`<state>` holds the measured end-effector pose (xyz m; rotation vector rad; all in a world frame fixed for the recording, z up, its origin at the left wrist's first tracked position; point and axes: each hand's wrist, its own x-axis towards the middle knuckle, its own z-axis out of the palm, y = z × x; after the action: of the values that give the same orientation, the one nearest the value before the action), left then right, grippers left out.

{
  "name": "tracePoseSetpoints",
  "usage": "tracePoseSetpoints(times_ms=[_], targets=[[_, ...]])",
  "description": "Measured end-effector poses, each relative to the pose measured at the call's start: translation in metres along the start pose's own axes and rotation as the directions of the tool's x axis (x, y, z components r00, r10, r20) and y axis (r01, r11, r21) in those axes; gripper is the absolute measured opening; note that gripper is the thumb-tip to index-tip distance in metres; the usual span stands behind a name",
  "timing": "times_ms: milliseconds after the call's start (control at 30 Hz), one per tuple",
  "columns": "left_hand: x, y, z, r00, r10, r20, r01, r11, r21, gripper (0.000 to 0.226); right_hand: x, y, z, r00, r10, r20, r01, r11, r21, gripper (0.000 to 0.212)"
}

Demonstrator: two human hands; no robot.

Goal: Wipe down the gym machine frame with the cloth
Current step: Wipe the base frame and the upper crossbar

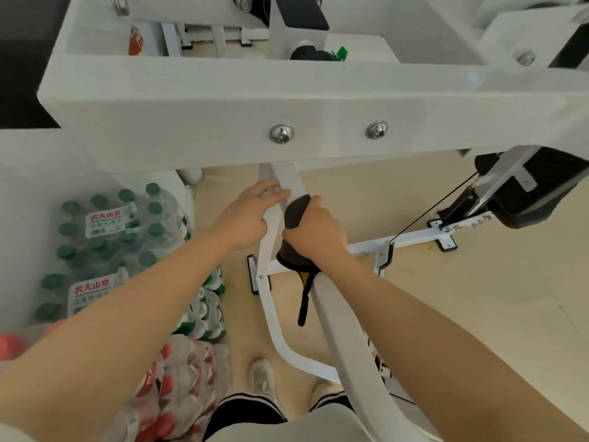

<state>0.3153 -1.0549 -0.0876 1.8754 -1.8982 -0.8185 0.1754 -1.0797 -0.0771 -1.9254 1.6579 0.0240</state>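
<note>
The white gym machine frame (pixel 223 122) fills the upper view, a slanted white bar (pixel 287 186) running down from it toward the person. The right hand (pixel 315 232) curls around a dark cloth (pixel 296 212), pressing it against that bar; cloth bulges above and below the fist. Just beside it, the left hand (pixel 248 218) rests on the bar, fingers straight.
</note>
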Motion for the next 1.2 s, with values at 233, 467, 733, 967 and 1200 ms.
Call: tracePoseSetpoints(times_ms=[233, 467, 733, 967, 1200], targets=[[-0.004, 0.007, 0.000, 0.999, -0.041, 0.006, 0.041, 0.999, -0.003, 0.083, -0.014, 0.005, 0.007, 0.979, -0.201, -0.045, 0.185, 0.954, -0.236, 0.085], [-0.008, 0.011, -0.003, 0.996, -0.091, 0.025, 0.094, 0.988, -0.125, 0.081, -0.030, 0.037, 0.007, 0.860, -0.510, 0.033, 0.493, 0.812, -0.313, 0.078], [-0.037, -0.008, -0.005, 0.948, -0.303, -0.098, 0.274, 0.932, -0.236, 0.071, 0.048, 0.005, -0.018, 0.660, -0.698, 0.278, 0.732, 0.514, -0.448, 0.042], [-0.050, -0.014, -0.004, 0.942, -0.328, -0.066, 0.302, 0.918, -0.258, 0.070, 0.009, 0.035, -0.018, 0.345, -0.820, 0.457, 0.919, 0.197, -0.341, 0.047], [-0.051, -0.007, -0.002, 0.948, -0.306, -0.087, 0.270, 0.918, -0.290, 0.069, 0.054, -0.006, -0.023, 0.578, -0.739, 0.346, 0.790, 0.402, -0.462, 0.037]])
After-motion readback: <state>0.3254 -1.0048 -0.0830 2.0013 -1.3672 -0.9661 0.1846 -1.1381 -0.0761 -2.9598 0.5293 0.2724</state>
